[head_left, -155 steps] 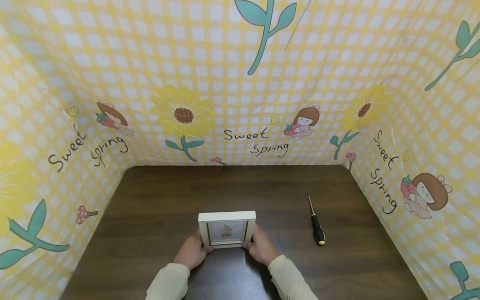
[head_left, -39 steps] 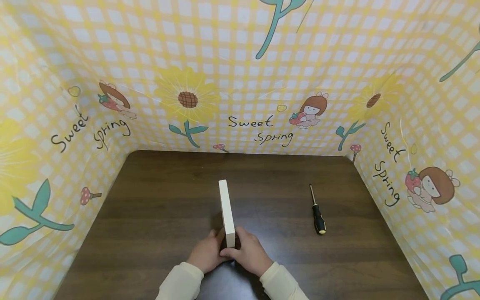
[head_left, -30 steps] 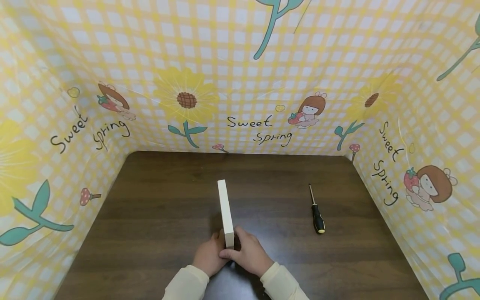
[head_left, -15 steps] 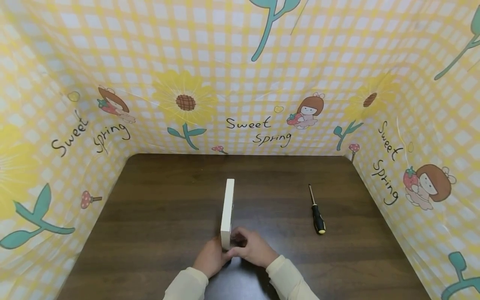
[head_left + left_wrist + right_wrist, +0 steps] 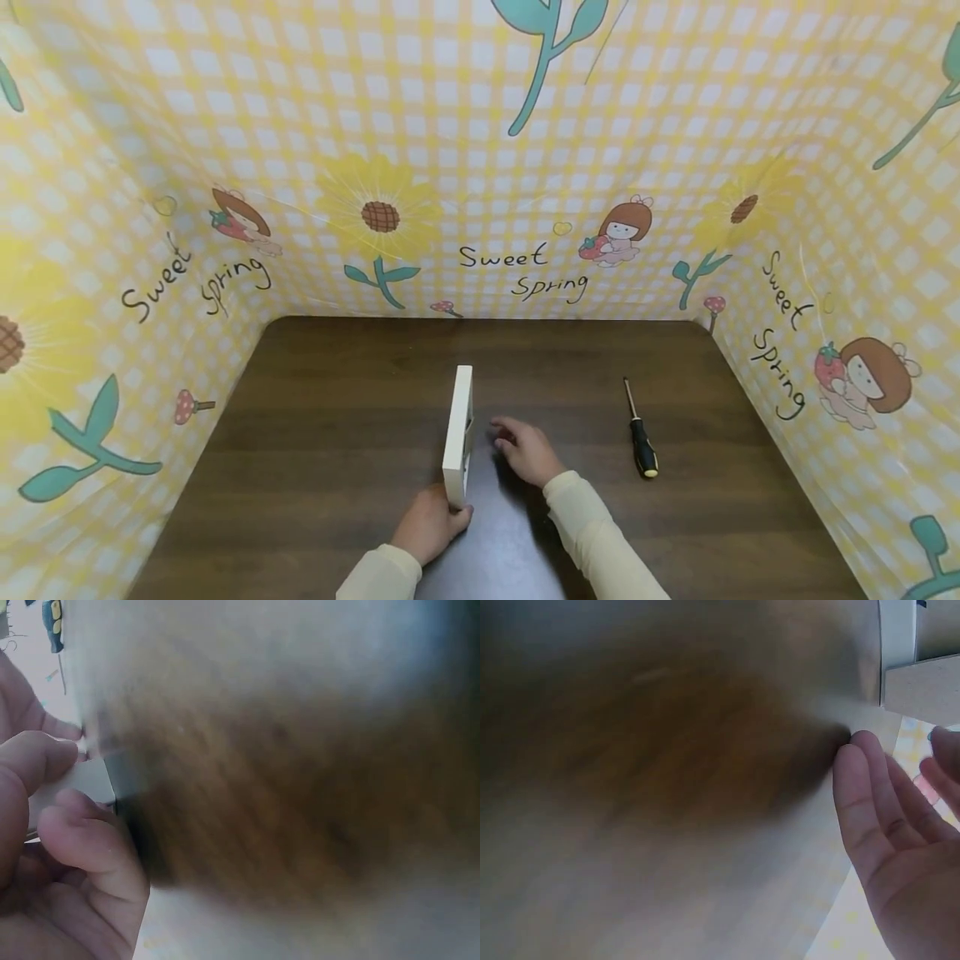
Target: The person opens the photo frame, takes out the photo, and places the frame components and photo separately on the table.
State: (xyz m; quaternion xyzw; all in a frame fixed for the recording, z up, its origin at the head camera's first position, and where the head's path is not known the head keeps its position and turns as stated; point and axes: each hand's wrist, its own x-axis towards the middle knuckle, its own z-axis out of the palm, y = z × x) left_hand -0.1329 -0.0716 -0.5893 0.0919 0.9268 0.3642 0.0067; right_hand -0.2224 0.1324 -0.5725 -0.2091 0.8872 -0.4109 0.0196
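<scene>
Nearest, a person's left hand (image 5: 430, 527) grips the near end of a white frame (image 5: 456, 437), held upright and seen edge-on at the middle of a dark wooden table (image 5: 337, 433). The right hand (image 5: 528, 454), fingers relaxed and holding nothing, is just right of it. Farther right lies a black-handled screwdriver (image 5: 642, 446); yellow-checked cloth (image 5: 480, 175) hangs behind.

From above, the head view looks forward and down over the table (image 5: 337, 400); wrist views closely face left grip (image 5: 429, 527) and right grip (image 5: 529, 455); head and left wrist share the screwdriver (image 5: 642, 447).
</scene>
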